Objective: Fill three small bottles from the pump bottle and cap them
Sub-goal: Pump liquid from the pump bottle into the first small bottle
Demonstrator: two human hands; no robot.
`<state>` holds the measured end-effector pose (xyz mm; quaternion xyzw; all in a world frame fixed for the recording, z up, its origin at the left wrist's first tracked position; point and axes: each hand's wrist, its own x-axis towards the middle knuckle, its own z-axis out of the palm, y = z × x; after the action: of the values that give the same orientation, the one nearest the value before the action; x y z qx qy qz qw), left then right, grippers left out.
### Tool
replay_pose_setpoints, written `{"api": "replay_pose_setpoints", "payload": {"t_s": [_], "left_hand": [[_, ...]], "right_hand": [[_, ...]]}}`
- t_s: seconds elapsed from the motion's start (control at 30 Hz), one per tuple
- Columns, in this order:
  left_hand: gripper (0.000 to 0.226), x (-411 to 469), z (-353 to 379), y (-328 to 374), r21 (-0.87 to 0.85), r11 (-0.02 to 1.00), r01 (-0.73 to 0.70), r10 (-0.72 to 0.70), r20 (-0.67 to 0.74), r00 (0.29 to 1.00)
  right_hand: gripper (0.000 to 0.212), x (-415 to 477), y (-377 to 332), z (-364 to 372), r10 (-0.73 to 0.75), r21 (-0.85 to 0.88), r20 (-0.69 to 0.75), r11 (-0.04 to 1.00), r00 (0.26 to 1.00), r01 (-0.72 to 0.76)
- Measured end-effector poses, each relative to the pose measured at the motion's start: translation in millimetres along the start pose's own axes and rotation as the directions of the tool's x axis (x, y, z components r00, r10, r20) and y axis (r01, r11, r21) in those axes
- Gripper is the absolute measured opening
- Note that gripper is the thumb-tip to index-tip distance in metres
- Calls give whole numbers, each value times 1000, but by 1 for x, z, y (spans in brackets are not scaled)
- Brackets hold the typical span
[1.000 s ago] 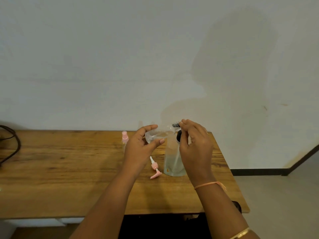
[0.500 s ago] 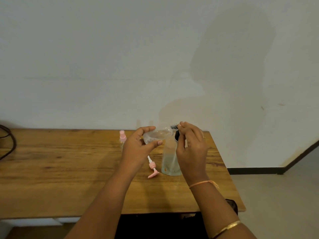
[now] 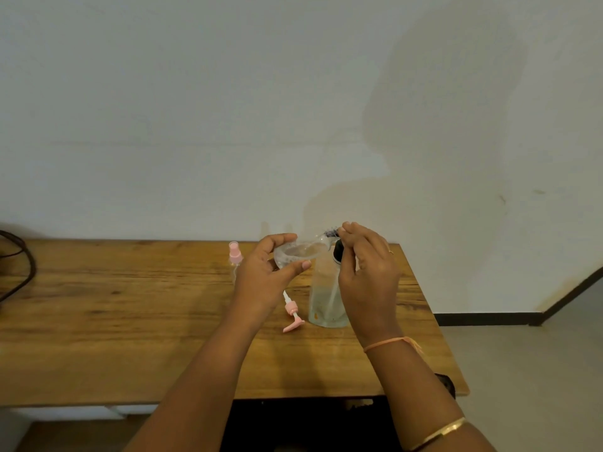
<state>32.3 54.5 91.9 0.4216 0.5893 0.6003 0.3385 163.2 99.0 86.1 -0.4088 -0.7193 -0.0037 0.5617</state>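
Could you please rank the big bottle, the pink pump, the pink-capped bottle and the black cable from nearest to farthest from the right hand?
1. Big bottle: standing just left of the right hand.
2. Pink pump: lying flat, further left.
3. Pink-capped bottle: upright beyond the left hand.
4. Black cable: far left edge.

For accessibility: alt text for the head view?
Left hand holds a small clear bottle tilted sideways while the right hand pinches a dark cap at its mouth, above a wooden table with a large clear bottle and pink pump head.
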Motion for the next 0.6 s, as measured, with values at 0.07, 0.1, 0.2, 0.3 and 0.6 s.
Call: {"api": "replay_pose_setpoints", "payload": {"t_s": [0.07, 0.1, 0.2, 0.3, 0.6], "left_hand": [[40, 0, 0, -1, -1, 1000, 10, -10, 3, 1000], [41, -1, 0, -2, 1, 1000, 13, -13, 3, 1000], [41, 0, 1, -1, -2, 1000, 2, -2, 7, 1000], [41, 2, 1, 2, -7, 1000, -27, 27, -5, 1000], [41, 0, 3, -1, 5, 999, -37, 38, -16, 999]], "right_hand": [[23, -2, 1, 1, 1, 3, 22, 1000, 1000, -1], [23, -2, 1, 0, 5, 1, 27, 1000, 1000, -5], [23, -1, -3, -2, 21, 15, 21, 1000, 1000, -21], [22, 5, -9, -2, 31, 26, 7, 999, 999, -31], [21, 5, -9, -4, 27, -44, 32, 999, 999, -26]]}}
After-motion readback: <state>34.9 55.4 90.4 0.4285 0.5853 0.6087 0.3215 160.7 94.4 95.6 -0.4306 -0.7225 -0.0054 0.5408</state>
